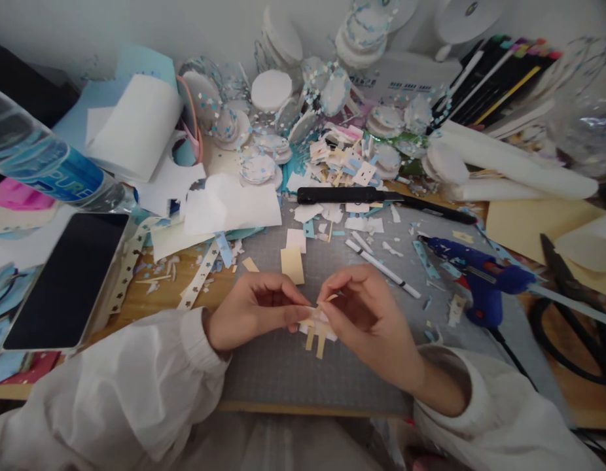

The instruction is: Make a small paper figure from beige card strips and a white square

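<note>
Both hands meet low over the grey cutting mat [278,386]. My left hand [264,311] pinches a small paper figure [320,327] by its left side, thumb on top. The figure is white and pale yellow, with two yellow strips hanging down like legs. My right hand [369,320] pinches the figure's upper right part, where a thin yellow strip curls up between thumb and forefinger; the fingers hide much of it. Just beyond the fingertips lie a yellow paper rectangle [292,265] and a pale pink-white one [296,240].
A black-handled knife [337,195] lies across the mat behind the hands. At right are a white pen [381,268], a blue glue gun [484,275] and black scissors [578,320]. A phone [70,281] and water bottle [52,157] stand left. Paper scraps [342,154] heap at the back.
</note>
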Motion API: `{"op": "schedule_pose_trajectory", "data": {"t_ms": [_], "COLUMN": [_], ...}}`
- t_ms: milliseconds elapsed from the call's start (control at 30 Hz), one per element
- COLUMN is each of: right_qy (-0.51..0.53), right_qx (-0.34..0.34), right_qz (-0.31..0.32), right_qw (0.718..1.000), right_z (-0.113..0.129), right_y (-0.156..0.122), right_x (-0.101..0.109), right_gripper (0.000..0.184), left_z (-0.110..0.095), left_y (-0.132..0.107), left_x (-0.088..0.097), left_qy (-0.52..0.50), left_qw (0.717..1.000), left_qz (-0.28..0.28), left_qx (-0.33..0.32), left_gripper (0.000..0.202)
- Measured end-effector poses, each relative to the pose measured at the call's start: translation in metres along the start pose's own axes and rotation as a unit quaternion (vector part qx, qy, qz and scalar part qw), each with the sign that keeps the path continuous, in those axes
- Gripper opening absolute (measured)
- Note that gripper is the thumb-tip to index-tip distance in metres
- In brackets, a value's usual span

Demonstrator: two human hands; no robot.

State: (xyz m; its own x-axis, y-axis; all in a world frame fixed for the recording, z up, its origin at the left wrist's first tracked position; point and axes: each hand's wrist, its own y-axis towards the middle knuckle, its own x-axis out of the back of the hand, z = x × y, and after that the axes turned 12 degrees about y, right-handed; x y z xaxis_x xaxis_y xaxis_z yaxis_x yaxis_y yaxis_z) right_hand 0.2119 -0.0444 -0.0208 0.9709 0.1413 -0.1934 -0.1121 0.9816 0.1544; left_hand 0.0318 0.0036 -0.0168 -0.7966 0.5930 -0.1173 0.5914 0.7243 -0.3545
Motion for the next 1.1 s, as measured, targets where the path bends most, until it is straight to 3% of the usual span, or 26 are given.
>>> {"op": "schedule_pose_trajectory", "data": {"t_ms": [633, 1100], "right_qy": [-0.012, -0.056], "right_qx": [0.017, 0.029], "right_qz": [0.025, 0.045], "right_qw": [0.999, 0.997], "right_z": [-0.0015, -0.0009], "right_y": [-0.0003, -0.0026], "right_x": [0.0030, 0.0049], "right_gripper": [0.022, 0.026], "left_z": [-0.0002, -0.0006], "left_y": [0.0014, 0.0015], "left_x": [0.0006, 0.0002], "left_qy": [-0.068, -0.050], "left_qw": [0.997, 0.998], "left_qz": [0.020, 0.017], "left_qx": [0.010, 0.015], "left_gripper": [0.006, 0.006]}}
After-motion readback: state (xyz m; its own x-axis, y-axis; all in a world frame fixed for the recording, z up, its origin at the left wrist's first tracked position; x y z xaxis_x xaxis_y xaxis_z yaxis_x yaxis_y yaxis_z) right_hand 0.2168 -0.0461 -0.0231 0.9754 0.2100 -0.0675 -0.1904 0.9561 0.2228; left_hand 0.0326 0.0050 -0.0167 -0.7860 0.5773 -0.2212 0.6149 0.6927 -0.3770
